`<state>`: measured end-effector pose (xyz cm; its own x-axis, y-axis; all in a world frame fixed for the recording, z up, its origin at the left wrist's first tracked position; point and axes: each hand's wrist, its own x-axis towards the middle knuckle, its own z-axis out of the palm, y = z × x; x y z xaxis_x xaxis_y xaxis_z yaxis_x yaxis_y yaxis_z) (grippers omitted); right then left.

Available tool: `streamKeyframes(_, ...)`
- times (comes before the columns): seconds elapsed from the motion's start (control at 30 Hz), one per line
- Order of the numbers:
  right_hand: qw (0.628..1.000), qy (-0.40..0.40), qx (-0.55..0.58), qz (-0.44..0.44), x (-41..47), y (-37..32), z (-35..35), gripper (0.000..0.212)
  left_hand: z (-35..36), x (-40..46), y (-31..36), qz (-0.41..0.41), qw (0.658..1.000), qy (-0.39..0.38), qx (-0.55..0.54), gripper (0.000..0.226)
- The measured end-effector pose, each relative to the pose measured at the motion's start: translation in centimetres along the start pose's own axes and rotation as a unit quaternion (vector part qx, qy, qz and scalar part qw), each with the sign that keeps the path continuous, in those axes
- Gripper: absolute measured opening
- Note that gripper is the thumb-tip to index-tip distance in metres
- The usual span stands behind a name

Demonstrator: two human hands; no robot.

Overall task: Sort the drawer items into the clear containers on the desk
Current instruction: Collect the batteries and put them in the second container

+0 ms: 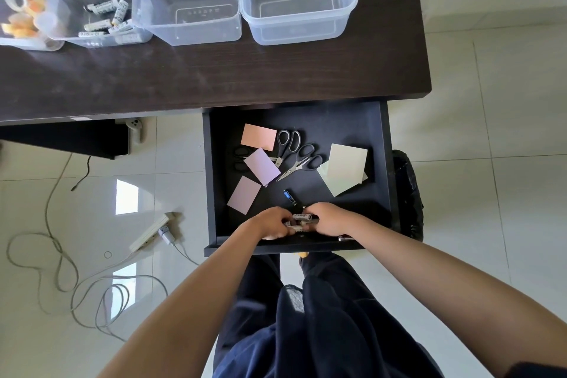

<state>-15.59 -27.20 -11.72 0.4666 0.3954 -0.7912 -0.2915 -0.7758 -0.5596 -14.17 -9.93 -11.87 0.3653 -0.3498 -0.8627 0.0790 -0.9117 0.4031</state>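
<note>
Down in the open drawer point(214, 181), both hands meet at the front edge; the left hand point(270, 222) curls its fingers round white batteries point(302, 218), and the right hand point(328, 219) closes on the same cluster from the other side; a blue battery point(290, 196) lies loose just beyond them; two pairs of scissors point(291, 153) and coloured paper pads point(260, 166) sit farther back; on the desk point(214, 77) stand four clear containers; one point(101, 6) holds batteries, another point(24, 12) holds tape rolls.
</note>
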Motion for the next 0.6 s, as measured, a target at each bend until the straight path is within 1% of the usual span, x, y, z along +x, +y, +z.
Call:
streamKeyframes(0.2, 1.0, 0.008, -0.007, -0.004, -0.1, -0.2, 0.0, 0.013, -0.3, -0.5, 0.3, -0.008, 1.0, -0.017, 0.011, 0.032)
streamKeyframes(0.23, 1.0, 0.009, 0.0, 0.0, -0.1, -0.2, 0.1, 0.016, -0.4, -0.6, 0.4, -0.013, 1.0, -0.021, 0.01, 0.033)
streamKeyframes(0.33, 0.999, 0.003, 0.039, 0.01, 0.1, 0.1, 0.2, 0.034, -0.5, -0.6, 0.3, -0.029, 0.999, -0.032, -0.004, 0.033)
streamKeyframes(0.43, 0.998, -0.009, 0.054, 0.009, 0.1, 0.2, 0.1, 0.042, -0.2, -0.8, 0.4, -0.042, 0.998, -0.043, -0.029, 0.035)
streamKeyframes(0.5, 0.999, -0.002, 0.05, 0.007, 0.1, 0.4, 0.0, 0.036, -0.1, -0.9, 0.6, -0.046, 0.997, -0.054, -0.034, 0.037)
streamKeyframes(0.6, 0.999, 0.017, 0.029, 0.008, -0.2, 0.6, -0.1, 0.017, -0.3, -1.2, 0.9, -0.058, 0.996, -0.062, -0.027, 0.041)
